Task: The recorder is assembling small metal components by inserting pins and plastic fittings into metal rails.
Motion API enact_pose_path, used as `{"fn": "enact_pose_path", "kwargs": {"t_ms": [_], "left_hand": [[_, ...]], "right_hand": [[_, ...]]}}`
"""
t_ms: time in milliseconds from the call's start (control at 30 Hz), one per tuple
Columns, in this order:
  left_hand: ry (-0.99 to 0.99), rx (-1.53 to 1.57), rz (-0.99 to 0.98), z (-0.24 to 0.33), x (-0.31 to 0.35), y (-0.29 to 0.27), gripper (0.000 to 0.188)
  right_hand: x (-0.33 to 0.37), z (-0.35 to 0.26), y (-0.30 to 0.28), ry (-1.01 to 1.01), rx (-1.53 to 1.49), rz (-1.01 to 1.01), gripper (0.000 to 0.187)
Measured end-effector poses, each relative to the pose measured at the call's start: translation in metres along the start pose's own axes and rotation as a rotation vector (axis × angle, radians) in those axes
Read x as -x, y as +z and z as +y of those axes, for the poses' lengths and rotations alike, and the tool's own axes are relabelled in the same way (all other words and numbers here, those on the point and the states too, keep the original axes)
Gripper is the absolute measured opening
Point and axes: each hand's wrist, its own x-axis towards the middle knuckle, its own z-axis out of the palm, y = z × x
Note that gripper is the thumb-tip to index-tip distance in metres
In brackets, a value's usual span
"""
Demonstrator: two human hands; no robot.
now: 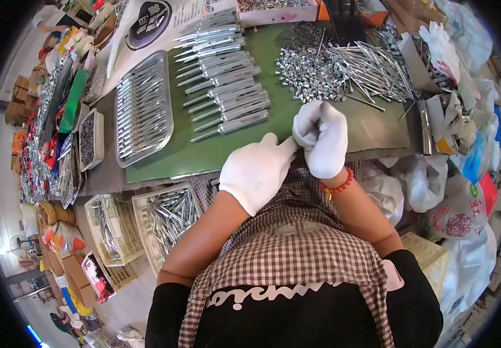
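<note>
Both my hands wear white knit gloves and meet at the front edge of the green work mat [378, 130]. My right hand [321, 139] is closed, its fingers curled in toward the thumb; whatever it may hold is hidden. Against it from the left comes my left hand [259, 174], thumb raised and forefinger reaching to the right hand, the other fingers bent under. No object shows clearly between them. Beyond the right hand lie a heap of small metal caps [308, 72] and a pile of long thin metal rods [372, 72]. Rows of silver pen-like metal tools [236, 119] lie beyond my left hand.
A metal tray [168, 110] of similar parts stands at the left, beside a white bin of small dark pieces [90, 139]. Below the table edge are plastic baskets [140, 203] of metal parts. A metal cylinder [425, 127] stands at the right, with plastic bags [459, 214] beyond.
</note>
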Motion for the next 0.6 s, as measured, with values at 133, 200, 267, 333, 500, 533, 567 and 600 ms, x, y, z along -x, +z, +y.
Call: {"fn": "enact_pose_path", "kwargs": {"t_ms": [133,200,267,333,500,533,567,600], "left_hand": [[0.001,0.005,0.022,0.002,-0.003,-0.007,0.013],[0.045,-0.175,-0.056,0.012,-0.013,-0.011,0.011],[0.102,-0.202,-0.022,0.013,-0.025,-0.008,0.01],[0.109,-0.109,0.03,0.004,-0.023,-0.001,0.012],[-0.129,0.031,0.37,-0.036,0.062,0.011,0.021],[-0.162,-0.023,0.426,-0.052,0.093,0.015,0.027],[-0.364,-0.035,0.437,-0.063,0.126,0.025,0.024],[-0.558,-0.087,0.364,-0.078,0.163,0.037,0.02]], "right_hand": [[0.003,0.002,0.001,-0.042,-0.038,-0.007,0.049],[0.003,-0.001,0.003,-0.108,-0.08,0.066,0.05],[-0.003,-0.003,-0.006,-0.092,-0.26,0.067,0.052],[-0.001,-0.004,-0.006,-0.153,-0.221,-0.014,0.051],[-0.005,-0.007,-0.012,-0.045,-0.377,0.014,0.051],[-0.003,-0.008,-0.011,-0.022,-0.347,0.02,0.052],[-0.002,-0.008,-0.012,-0.022,-0.348,0.021,0.052],[-0.003,-0.008,-0.011,-0.016,-0.347,-0.002,0.052]]}}
